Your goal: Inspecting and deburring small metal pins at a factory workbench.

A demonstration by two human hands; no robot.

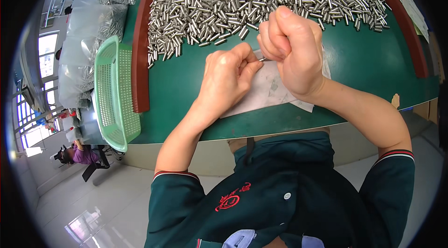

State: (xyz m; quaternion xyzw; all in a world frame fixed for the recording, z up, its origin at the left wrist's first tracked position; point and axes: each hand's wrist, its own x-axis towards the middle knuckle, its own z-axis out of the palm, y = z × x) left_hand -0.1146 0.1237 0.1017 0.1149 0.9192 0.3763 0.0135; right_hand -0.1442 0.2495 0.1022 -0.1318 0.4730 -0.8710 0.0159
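Note:
My left hand (228, 78) is closed in a pinch, thumb against forefinger, on a small shiny metal pin (262, 59) of which only a short end shows. Close beside it, my right hand (296, 50) is curled into a fist with the thumb on top. What lies inside that fist, if anything, is hidden by the fingers. Both hands are raised over a whitish, smudged sheet (261, 92) lying on the green tabletop (364, 57). Just beyond them spreads a large heap of short metal pins (224, 3).
Dark red rails (141, 61) flank the heap on both sides. A green plastic basket (116, 94) stands outside the left rail, with clear bags of metal parts (100, 22) behind it. Papers (415, 12) lie past the right rail. Another person (84, 155) sits far left.

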